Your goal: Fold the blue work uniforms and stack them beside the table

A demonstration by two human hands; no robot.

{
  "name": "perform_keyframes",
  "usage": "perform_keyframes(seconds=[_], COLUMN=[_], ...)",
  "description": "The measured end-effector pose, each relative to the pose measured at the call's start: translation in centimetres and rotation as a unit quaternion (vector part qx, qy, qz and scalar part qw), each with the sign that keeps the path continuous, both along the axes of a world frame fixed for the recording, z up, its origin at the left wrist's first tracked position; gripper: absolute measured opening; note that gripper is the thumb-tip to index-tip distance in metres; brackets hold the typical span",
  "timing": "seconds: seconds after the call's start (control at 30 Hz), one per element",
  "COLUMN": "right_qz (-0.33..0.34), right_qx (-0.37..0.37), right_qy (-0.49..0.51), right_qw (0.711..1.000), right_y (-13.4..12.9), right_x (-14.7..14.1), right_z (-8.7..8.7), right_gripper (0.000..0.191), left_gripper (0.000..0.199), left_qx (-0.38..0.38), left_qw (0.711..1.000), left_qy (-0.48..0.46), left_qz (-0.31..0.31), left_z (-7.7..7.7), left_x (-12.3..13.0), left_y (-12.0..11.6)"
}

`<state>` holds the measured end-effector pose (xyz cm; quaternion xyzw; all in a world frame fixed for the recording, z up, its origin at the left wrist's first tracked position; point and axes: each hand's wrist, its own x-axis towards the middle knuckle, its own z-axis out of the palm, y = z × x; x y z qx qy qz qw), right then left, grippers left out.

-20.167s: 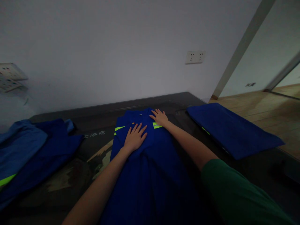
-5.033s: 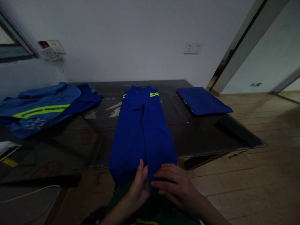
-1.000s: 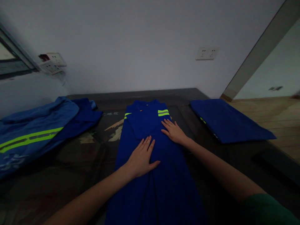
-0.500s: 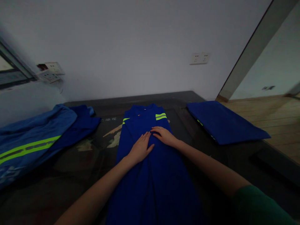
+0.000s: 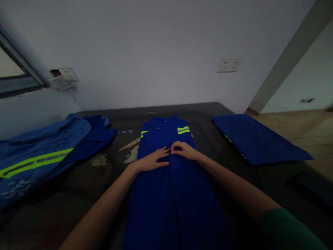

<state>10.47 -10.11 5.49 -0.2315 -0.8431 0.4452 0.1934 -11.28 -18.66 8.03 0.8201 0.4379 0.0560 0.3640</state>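
A blue garment [image 5: 187, 194] with yellow-green reflective stripes lies lengthwise in front of me, its collar toward the wall and its sides folded inward. On its left half my left hand [image 5: 153, 160] rests flat with fingers spread, the fingertips near the middle seam. Just right of that seam, my right hand [image 5: 184, 150] bends its thumb and index finger together in a pinch at the cloth. Whether fabric is caught between those fingertips is too small to tell. The two hands nearly touch at the fingertips.
The dark table [image 5: 125, 111] stands against a pale wall. Crumpled blue clothes [image 5: 52, 142] with a reflective stripe lie at the left. A folded blue garment [image 5: 260, 139] sits at the right, with a dark flat object [image 5: 312, 189] beyond it near the table edge.
My right hand's thumb and index finger have closed into a pinch. My left hand has turned and lies flatter, pointing more to the right. The whole view has shifted slightly.
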Motion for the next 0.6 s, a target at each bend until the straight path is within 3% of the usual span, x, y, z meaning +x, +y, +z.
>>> perform_keyframes(seconds=[0.17, 0.33, 0.6], right_qz=[-0.014, -0.017, -0.015], right_qx=[-0.061, -0.065, 0.107], right_qy=[0.019, 0.015, -0.119], right_qw=[0.998, 0.998, 0.987], right_y=[0.3, 0.3, -0.8], right_x=[0.0, -0.3, -1.4], right_z=[0.3, 0.1, -0.2], right_gripper=[0.009, 0.011, 0.005], left_gripper=[0.045, 0.031, 0.021], left_qx=[-0.002, -0.011, -0.008], left_qw=[0.999, 0.998, 0.998], left_qy=[-0.036, -0.053, -0.060], left_qz=[0.001, 0.018, 0.020], left_z=[0.1, 0.3, 0.9], left_x=[-0.7, -1.5, -1.8], left_y=[0.4, 0.8, 0.9])
